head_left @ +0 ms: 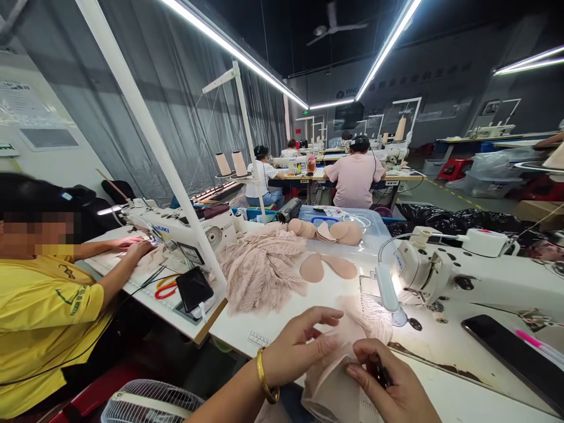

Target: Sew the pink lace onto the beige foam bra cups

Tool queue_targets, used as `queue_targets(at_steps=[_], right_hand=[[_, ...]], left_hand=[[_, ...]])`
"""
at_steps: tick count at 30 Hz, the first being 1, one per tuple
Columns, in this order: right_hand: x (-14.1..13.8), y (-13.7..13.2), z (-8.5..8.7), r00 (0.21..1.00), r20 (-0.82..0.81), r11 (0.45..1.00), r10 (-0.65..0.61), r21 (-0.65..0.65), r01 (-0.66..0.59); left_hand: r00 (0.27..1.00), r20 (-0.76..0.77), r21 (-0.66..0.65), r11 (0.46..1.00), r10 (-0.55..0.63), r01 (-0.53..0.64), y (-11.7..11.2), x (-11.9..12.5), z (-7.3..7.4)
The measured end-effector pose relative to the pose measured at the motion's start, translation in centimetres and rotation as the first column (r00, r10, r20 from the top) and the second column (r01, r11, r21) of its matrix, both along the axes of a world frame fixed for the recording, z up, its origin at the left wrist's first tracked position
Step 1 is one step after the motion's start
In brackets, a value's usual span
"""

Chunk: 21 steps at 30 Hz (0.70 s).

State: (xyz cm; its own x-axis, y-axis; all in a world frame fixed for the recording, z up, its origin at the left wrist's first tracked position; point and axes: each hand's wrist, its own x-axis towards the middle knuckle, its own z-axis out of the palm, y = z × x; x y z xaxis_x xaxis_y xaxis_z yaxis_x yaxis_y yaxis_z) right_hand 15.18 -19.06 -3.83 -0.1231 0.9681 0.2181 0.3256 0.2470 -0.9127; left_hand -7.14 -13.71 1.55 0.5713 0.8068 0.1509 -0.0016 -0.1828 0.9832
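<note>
My left hand point(299, 346), with a gold bangle on the wrist, pinches a pale pink fabric piece point(335, 364) at the front edge of the white sewing table point(462, 388). My right hand point(392, 385) grips the same piece from the right and also has a small dark tool between its fingers. Just behind them lies lace fabric, lit by the lamp of the white sewing machine point(462, 273) to the right.
A heap of pink lace point(262, 267) and two beige foam cups point(328, 267) lie behind; more cups fill a clear bin point(374, 226). A black phone point(515, 355) lies right. A person in yellow point(39, 317) sews at the left table; others sit farther back. A fan point(150, 402) stands below.
</note>
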Motion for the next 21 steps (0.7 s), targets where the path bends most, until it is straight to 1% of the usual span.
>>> queue_targets(at_steps=[2, 3, 4, 6, 7, 8, 9, 10, 12, 13, 14, 15, 17, 18, 19, 20, 21], right_hand=[[0.0, -0.2, 0.2, 1.000, 0.008, 0.999, -0.008, 0.047, 0.008], [-0.1, -0.3, 0.4, 0.999, -0.006, 0.997, -0.045, 0.067, 0.045], [-0.1, -0.4, 0.5, 0.995, -0.021, 0.991, -0.097, 0.085, 0.099], [-0.2, -0.4, 0.8, 0.977, -0.041, 0.973, -0.209, 0.093, 0.212], [-0.1, -0.4, 0.9, 0.968, -0.051, 0.965, -0.246, 0.079, 0.250], [-0.1, -0.4, 1.0, 0.964, -0.068, 0.964, -0.259, 0.049, 0.262], [0.0, -0.4, 1.0, 0.969, -0.087, 0.972, -0.232, 0.009, 0.233], [0.0, -0.4, 1.1, 0.979, -0.102, 0.984, -0.179, -0.035, 0.176], [-0.2, -0.6, 1.4, 0.990, -0.118, 0.993, -0.074, -0.102, 0.062], [-0.5, -0.8, 1.5, 0.991, -0.120, 0.992, -0.056, -0.119, 0.042], [-0.7, -1.0, 1.6, 0.991, -0.119, 0.990, -0.068, -0.132, 0.052], [-1.0, -1.1, 1.6, 0.988, -0.120, 0.987, -0.094, -0.142, 0.077], [-1.4, -1.4, 1.7, 0.980, -0.145, 0.980, -0.140, -0.163, 0.115], [-1.4, -1.4, 1.7, 0.976, -0.158, 0.978, -0.147, -0.174, 0.119], [-1.5, -1.5, 1.6, 0.975, -0.165, 0.976, -0.149, -0.185, 0.118], [-1.4, -1.5, 1.5, 0.974, -0.169, 0.974, -0.149, -0.195, 0.115], [-1.4, -1.5, 1.5, 0.974, -0.171, 0.972, -0.151, -0.204, 0.115]], left_hand=[[0.994, -0.049, -0.145, 0.985, -0.102, 0.094, 0.0, 0.7, -0.4], [0.990, -0.066, -0.192, 0.976, -0.121, 0.106, -0.1, 1.0, -0.5], [0.991, -0.077, -0.221, 0.971, -0.113, 0.093, -0.2, 1.3, -0.6], [0.995, -0.095, -0.222, 0.975, -0.026, 0.004, -0.5, 1.8, -0.7], [0.992, -0.118, -0.188, 0.980, 0.039, -0.061, -0.6, 2.1, -0.7], [0.981, -0.159, -0.126, 0.983, 0.111, -0.132, -0.8, 2.3, -0.6], [0.962, -0.205, -0.051, 0.979, 0.181, -0.195, -1.0, 2.4, -0.5], [0.941, -0.245, 0.018, 0.972, 0.232, -0.235, -1.1, 2.5, -0.4], [0.919, -0.277, 0.130, 0.958, 0.281, -0.254, -1.4, 2.7, -0.3], [0.921, -0.263, 0.166, 0.954, 0.287, -0.249, -1.6, 2.8, -0.3], [0.930, -0.238, 0.175, 0.954, 0.280, -0.243, -1.7, 2.9, -0.3], [0.942, -0.208, 0.141, 0.961, 0.263, -0.238, -1.7, 2.9, -0.4], [0.963, -0.148, -0.010, 0.973, 0.226, -0.229, -1.8, 3.1, -0.7], [0.969, -0.122, -0.086, 0.971, 0.214, -0.225, -1.8, 3.2, -0.9], [0.974, -0.099, -0.134, 0.967, 0.206, -0.218, -1.8, 3.2, -1.0], [0.976, -0.082, -0.146, 0.966, 0.202, -0.212, -1.9, 3.3, -1.1], [0.978, -0.074, -0.125, 0.971, 0.197, -0.205, -2.0, 3.3, -1.2]])
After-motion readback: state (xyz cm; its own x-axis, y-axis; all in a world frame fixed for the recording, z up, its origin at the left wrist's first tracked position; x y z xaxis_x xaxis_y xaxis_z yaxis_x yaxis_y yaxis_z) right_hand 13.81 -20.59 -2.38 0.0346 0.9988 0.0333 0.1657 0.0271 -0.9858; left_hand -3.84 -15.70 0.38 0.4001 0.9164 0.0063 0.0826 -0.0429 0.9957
